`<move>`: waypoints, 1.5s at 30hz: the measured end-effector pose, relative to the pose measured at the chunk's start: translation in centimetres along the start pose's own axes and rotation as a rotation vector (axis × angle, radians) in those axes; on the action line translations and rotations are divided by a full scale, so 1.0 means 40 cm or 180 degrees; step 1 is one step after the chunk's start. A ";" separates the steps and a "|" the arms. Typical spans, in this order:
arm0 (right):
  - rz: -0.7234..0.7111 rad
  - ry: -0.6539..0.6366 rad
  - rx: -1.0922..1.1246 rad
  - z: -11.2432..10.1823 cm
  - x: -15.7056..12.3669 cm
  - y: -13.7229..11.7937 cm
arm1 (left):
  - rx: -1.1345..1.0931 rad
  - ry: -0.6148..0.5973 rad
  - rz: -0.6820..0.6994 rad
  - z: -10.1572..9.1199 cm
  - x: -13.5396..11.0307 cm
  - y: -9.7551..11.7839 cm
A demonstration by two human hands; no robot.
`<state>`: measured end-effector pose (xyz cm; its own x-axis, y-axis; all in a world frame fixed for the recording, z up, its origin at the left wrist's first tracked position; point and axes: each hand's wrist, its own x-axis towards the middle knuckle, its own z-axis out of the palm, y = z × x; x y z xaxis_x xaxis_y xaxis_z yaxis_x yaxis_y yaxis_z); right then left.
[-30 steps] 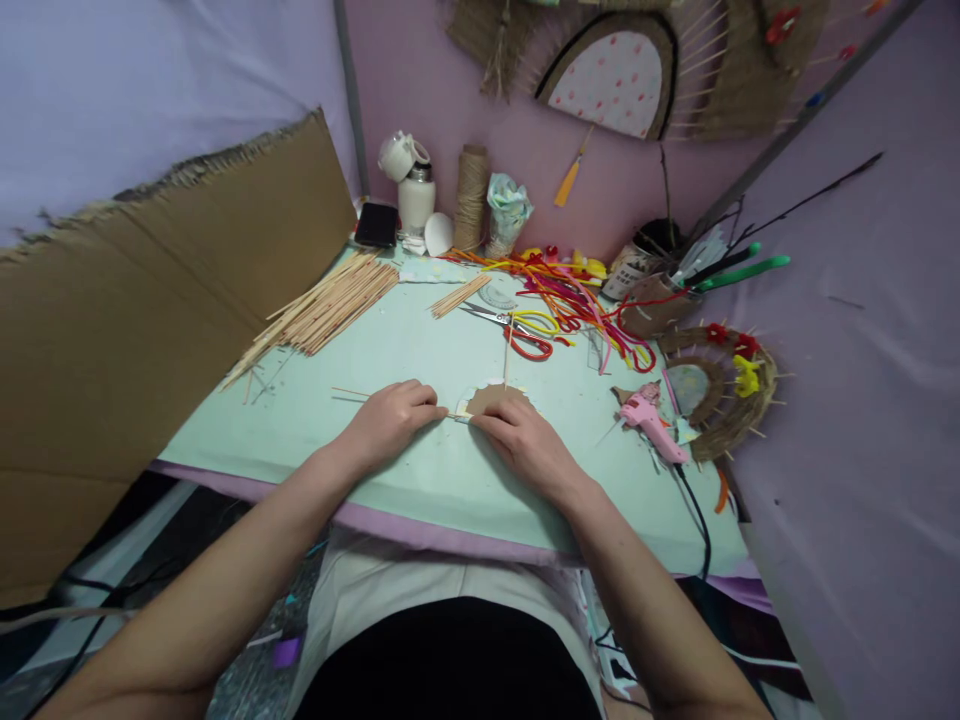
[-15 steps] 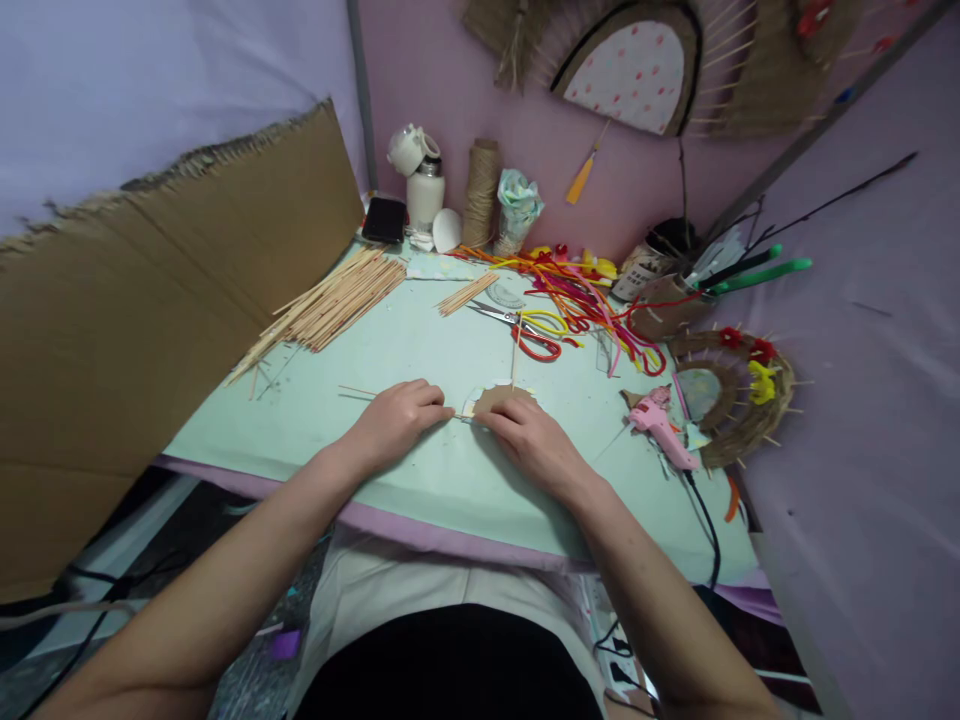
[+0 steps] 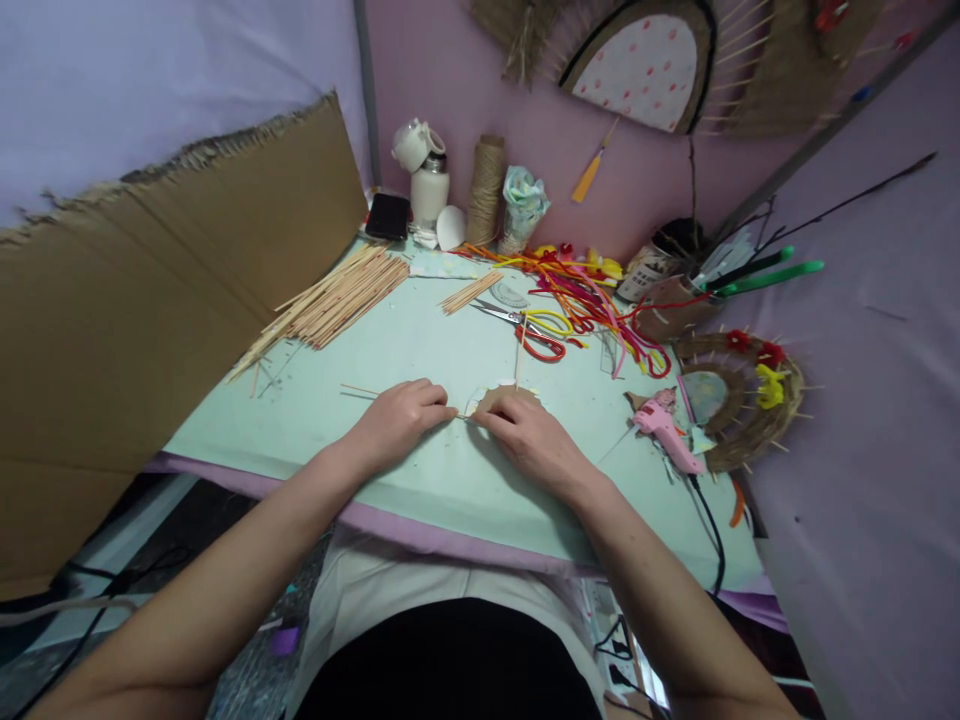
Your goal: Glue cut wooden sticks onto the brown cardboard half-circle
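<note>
My left hand (image 3: 397, 420) rests on the pale green table (image 3: 420, 350) with its fingers curled, pinching a thin wooden skewer (image 3: 360, 391) that runs left to right under it. My right hand (image 3: 529, 435) lies on a small brown cardboard semicircle (image 3: 504, 397) with a scalloped rim, fingers bent and pressing its left corner where the skewer meets it. The two hands' fingertips nearly touch. A second skewer (image 3: 517, 355) sticks out from the top of the cardboard piece, pointing away from me.
A pile of skewers (image 3: 330, 300) lies at the left, scissors (image 3: 517, 325) and coloured pipe cleaners (image 3: 592, 295) behind the hands. A pink glue gun (image 3: 664, 430) and a finished fan-shaped craft (image 3: 742, 400) sit right. A big cardboard sheet (image 3: 150, 300) leans at left.
Both hands stay on the skewer and cardboard piece; only the view has shifted slightly, and the fingertips have closed in a little on the cardboard's left corner.
</note>
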<state>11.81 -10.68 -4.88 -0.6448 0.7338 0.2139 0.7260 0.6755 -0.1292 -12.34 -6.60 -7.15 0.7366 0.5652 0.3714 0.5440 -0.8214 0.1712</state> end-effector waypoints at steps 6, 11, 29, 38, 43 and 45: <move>-0.0044 0.0013 -0.0111 0.004 0.003 -0.002 | 0.0012 -0.0016 -0.0016 -0.001 0.000 0.000; -0.0074 0.0056 -0.0229 0.005 0.001 -0.001 | 0.0120 -0.0015 0.0051 -0.002 -0.002 -0.002; -0.0152 0.0116 -0.0214 0.006 -0.001 0.002 | 0.0120 -0.0075 -0.0023 -0.007 -0.001 0.004; 0.0073 0.0618 0.0370 -0.001 0.005 0.000 | 0.0083 0.0047 0.0012 -0.010 0.000 0.005; 0.0538 0.0741 0.0892 -0.008 0.034 -0.013 | 0.0055 0.0068 -0.0012 -0.007 -0.001 0.006; 0.0753 0.0573 0.0872 -0.006 0.048 -0.022 | 0.0078 0.0030 -0.0033 -0.007 -0.001 0.006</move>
<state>9.97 -9.89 -4.13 -0.3977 0.8634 0.3104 0.7430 0.5015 -0.4432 -12.35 -6.85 -6.88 0.7271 0.5728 0.3784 0.5612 -0.8134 0.1527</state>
